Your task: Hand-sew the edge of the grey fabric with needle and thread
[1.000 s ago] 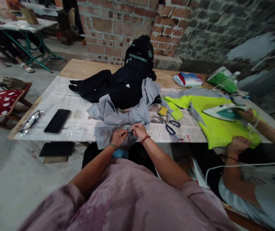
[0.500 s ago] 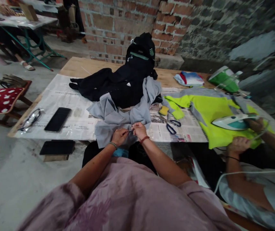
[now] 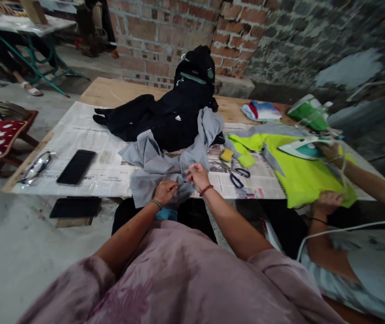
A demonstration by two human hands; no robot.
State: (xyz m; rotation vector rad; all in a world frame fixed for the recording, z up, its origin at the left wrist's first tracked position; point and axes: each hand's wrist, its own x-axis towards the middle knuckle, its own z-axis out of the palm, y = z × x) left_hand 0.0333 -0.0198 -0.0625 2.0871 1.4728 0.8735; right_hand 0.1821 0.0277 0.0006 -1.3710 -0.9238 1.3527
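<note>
"Grey cloth (image 3: 162, 166), you say. Where is it in the head view?"

"Think of a clock centred between the wearer's two hands, twelve pointing away across the desk (image 3: 105, 92). The cloth begins at the hands, along the desk's front edge, and spreads in loose folds toward ten and eleven o'clock, with a bunched length reaching up at one. Its near end hangs slightly over the edge."

"And the hands?"

"The left hand (image 3: 165, 192) has its fingers curled closed, seemingly on a bit of the cloth. The right hand (image 3: 198, 177), at two o'clock from it, has its thumb and fingers bent close together; I cannot tell whether anything thin is pinched there."

"What lies around them?"

"Black clothing (image 3: 158, 119) at eleven, against the cloth. Scissors (image 3: 232, 172) at three, near the right hand. A phone (image 3: 77, 168) at nine, well apart. Farther out, between two and three, a co-worker's hand (image 3: 329, 150) holds an iron (image 3: 300, 148) on a yellow-green garment (image 3: 298, 177)."

"What could go wrong?"

"My judgement: slack left fingers could let the overhanging end drag the cloth down. A hard tug might disturb the black clothing. A wide swing toward three could knock the scissors."
</note>
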